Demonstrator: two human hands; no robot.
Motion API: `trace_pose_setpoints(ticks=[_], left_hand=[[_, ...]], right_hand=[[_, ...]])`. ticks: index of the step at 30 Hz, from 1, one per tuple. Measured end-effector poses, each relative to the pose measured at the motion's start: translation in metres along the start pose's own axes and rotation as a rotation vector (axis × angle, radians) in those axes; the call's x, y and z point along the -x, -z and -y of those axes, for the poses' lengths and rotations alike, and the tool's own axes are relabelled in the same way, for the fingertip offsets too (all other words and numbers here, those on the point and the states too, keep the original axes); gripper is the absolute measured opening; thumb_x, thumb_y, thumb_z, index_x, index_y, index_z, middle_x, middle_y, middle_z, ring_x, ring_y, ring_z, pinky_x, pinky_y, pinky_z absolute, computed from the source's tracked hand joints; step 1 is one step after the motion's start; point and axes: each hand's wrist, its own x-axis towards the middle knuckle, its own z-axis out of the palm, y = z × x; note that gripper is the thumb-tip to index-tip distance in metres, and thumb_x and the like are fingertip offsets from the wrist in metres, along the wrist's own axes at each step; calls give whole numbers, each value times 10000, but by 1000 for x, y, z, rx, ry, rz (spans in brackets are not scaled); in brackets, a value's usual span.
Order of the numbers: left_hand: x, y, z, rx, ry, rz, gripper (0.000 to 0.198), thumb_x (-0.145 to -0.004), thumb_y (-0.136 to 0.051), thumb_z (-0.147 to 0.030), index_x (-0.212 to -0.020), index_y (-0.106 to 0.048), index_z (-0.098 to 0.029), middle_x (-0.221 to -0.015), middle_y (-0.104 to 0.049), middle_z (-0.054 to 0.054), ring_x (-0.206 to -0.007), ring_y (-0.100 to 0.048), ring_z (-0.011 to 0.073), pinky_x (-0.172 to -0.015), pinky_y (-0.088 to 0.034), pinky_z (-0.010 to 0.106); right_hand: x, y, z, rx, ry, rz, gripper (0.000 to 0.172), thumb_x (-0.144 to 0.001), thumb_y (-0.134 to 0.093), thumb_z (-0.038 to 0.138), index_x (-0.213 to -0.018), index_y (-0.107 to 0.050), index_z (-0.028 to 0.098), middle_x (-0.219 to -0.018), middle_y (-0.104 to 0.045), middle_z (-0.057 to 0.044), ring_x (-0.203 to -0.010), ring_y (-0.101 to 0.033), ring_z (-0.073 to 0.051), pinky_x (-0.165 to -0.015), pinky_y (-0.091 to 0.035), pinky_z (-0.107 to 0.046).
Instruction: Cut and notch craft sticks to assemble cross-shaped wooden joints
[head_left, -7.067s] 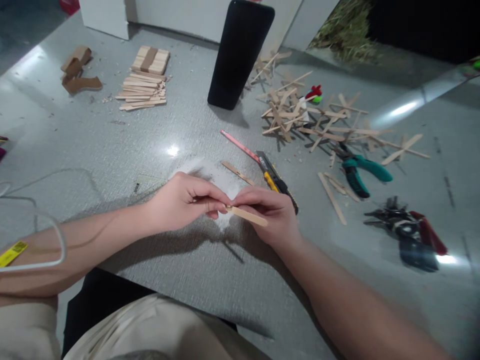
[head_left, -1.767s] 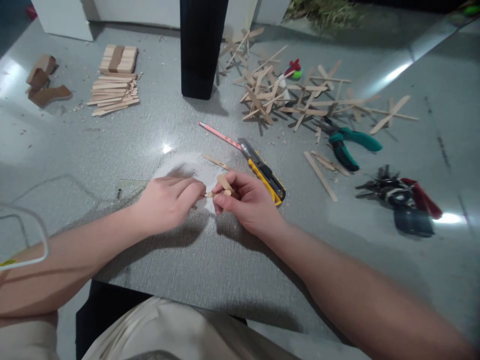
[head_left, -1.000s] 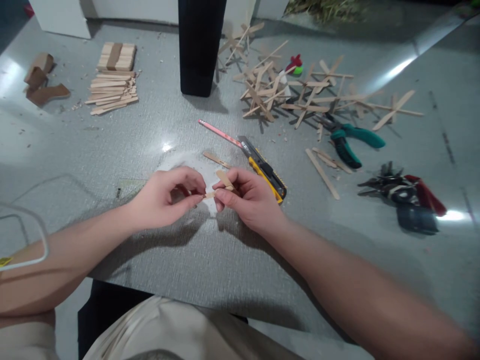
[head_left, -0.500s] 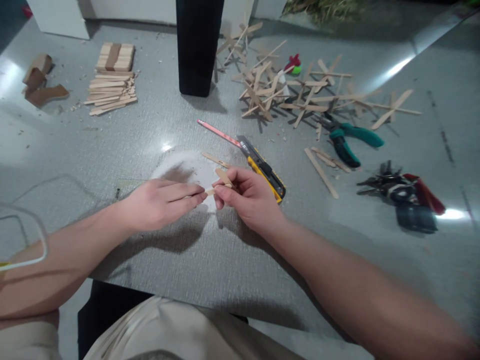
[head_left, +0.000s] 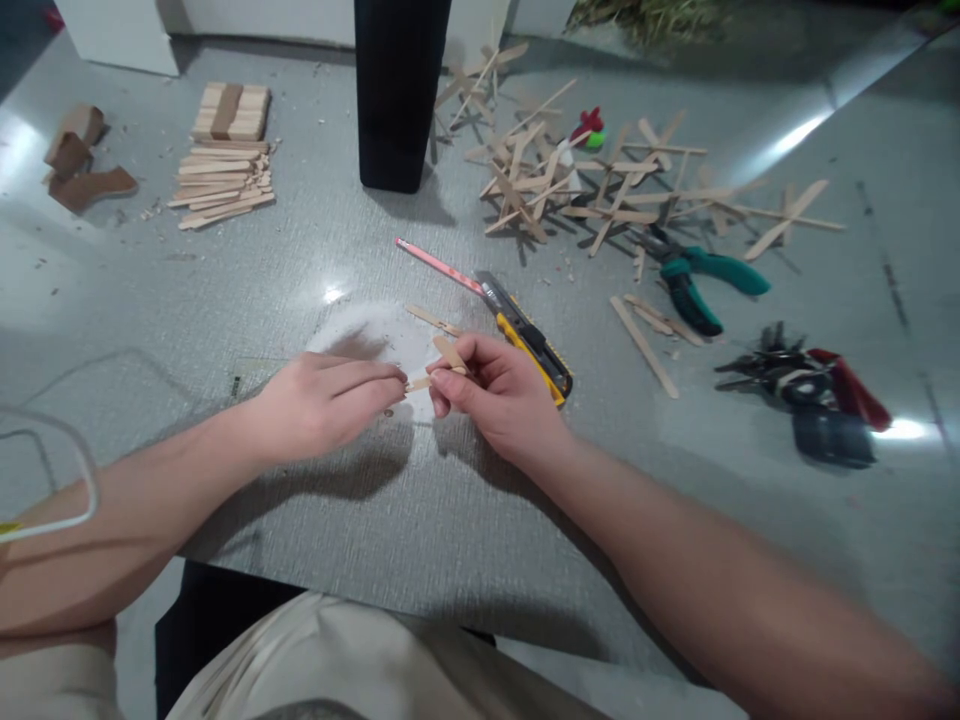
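My right hand (head_left: 499, 395) pinches wooden craft sticks (head_left: 450, 352) between thumb and fingers. One piece angles up past the fingertips, and another points left with a rough end. Just left of that end is my left hand (head_left: 334, 405), palm down, its fingers pressed together; its thumb and anything under the fingertips are hidden. A small dark bit (head_left: 388, 412) shows below these fingertips. Beneath both hands lies a white round patch (head_left: 352, 325) on the grey table. Behind my right hand rests a notched craft stick (head_left: 431, 318), beside a yellow and black utility knife (head_left: 532, 345).
A pink pencil (head_left: 439, 265) touches the knife. Green-handled pliers (head_left: 694, 280), loose sticks (head_left: 643, 347) and keys (head_left: 787, 375) lie right. Crossed-stick pieces (head_left: 525, 180) spread behind. Stacked sticks (head_left: 225, 185) lie back left; a black post (head_left: 397, 100) stands at the back.
My left fingertips have drawn slightly left, and more of the stick's rough end shows. A small bit now appears below them. My right hand keeps its pinch.
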Motion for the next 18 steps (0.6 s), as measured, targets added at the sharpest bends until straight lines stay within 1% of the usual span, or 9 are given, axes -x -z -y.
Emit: trace_pose_setpoints(ticks=[3, 7, 9, 13, 16, 18], left_hand=[[1, 0, 2, 17, 20, 12, 172, -1016, -558, -153, -1113, -645, -266, -1046, -821, 12, -798, -783, 149, -679, -624, 282], [0, 4, 6, 31, -35, 107, 236, -1015, -530, -166, -1153, -670, -296, -1107, -815, 24, -838, -789, 174, -677, -616, 307], [0, 6, 6, 25, -64, 122, 253, -1018, -515, -164, -1171, -672, -291, -1139, -808, 38, -855, -789, 178, -682, -614, 306], [0, 5, 7, -18, -94, 75, 191, -1019, -542, -154, -1123, -671, -250, -1133, -808, 47, -840, -779, 168, -709, -618, 298], [0, 1, 6, 13, -78, 21, 152, -1008, -568, -127, -1091, -662, -214, -1081, -811, 56, -811, -772, 168, -714, -620, 298], [-1, -1, 5, 35, -57, 10, 151, -1005, -572, -111, -1100, -653, -195, -1059, -810, 69, -811, -772, 173, -717, -621, 299]], right_hand=[[0, 1, 0, 4, -4, 6, 234, -907, -778, 326, -783, -606, 227, -637, -654, 59, -589, -609, -112, -628, -502, -279], [0, 1, -1, 6, -7, 3, 244, -911, -778, 316, -778, -593, 227, -642, -656, 59, -594, -612, -112, -644, -491, -281], [0, 1, -1, 2, -8, 1, 250, -909, -780, 327, -775, -594, 227, -640, -652, 60, -588, -608, -113, -639, -487, -283], [-1, 1, 1, 21, -12, -2, 279, -904, -781, 380, -768, -593, 226, -633, -640, 60, -588, -596, -113, -643, -481, -287], [-1, 0, 3, 77, -28, 1, 312, -904, -775, 415, -746, -584, 226, -621, -638, 53, -594, -587, -117, -652, -477, -295], [-1, 0, 4, 91, -34, 4, 327, -906, -772, 426, -733, -578, 227, -622, -643, 47, -598, -586, -120, -652, -473, -298]])
